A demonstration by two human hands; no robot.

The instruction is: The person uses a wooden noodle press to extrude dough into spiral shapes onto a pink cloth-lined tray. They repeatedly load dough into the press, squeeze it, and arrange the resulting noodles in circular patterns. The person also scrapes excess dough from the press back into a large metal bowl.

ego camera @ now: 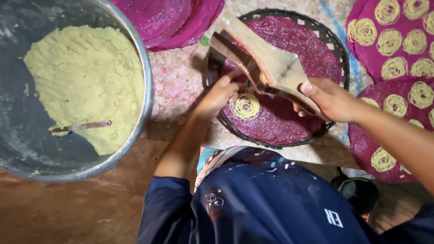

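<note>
Over the black-rimmed pink tray (337,54), both hands grip the wooden press (266,63), left hand (219,95) and right hand (332,99) closed, mid-squeeze on a noodle coil (245,107); next likely needs steady circling.

Just one view here, a head-worn camera looking almost straight down from above the person's own lap, so the dark blue shirt (271,199) fills the bottom edge. It sits close in: the round black woven tray with magenta lining (316,27) lands dead centre, the big grey metal basin of yellowish dough (147,81) gets cut off at the left and top, and the magenta mats with yellow noodle coils (398,40) run off the right side.
</note>
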